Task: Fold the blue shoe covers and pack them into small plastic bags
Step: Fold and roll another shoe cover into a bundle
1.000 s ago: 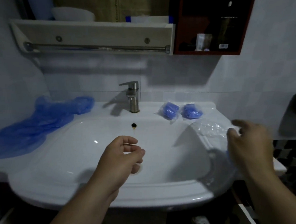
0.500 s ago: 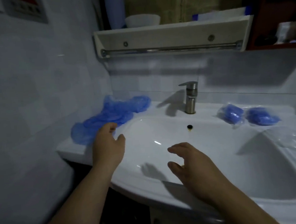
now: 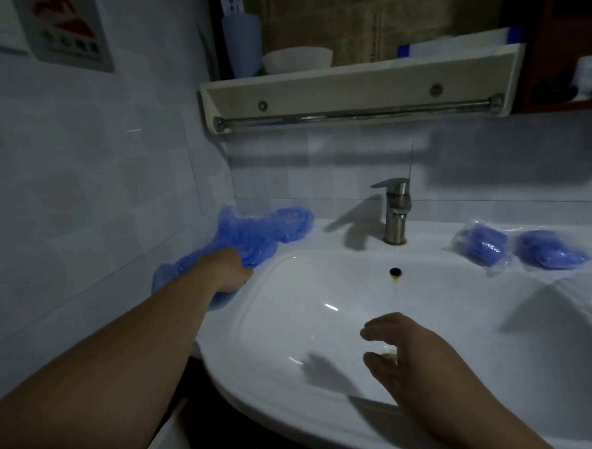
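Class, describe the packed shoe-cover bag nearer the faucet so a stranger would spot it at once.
Start at the white sink and find the steel faucet on its back rim. Right of it lie two small clear bags of folded blue covers. The one meant is the bag nearer the faucet, not its twin farther right, nor the loose blue heap on the left.

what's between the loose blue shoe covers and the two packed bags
The steel faucet stands between the loose shoe covers and the packed bags, on the sink back ledge, in the head view.
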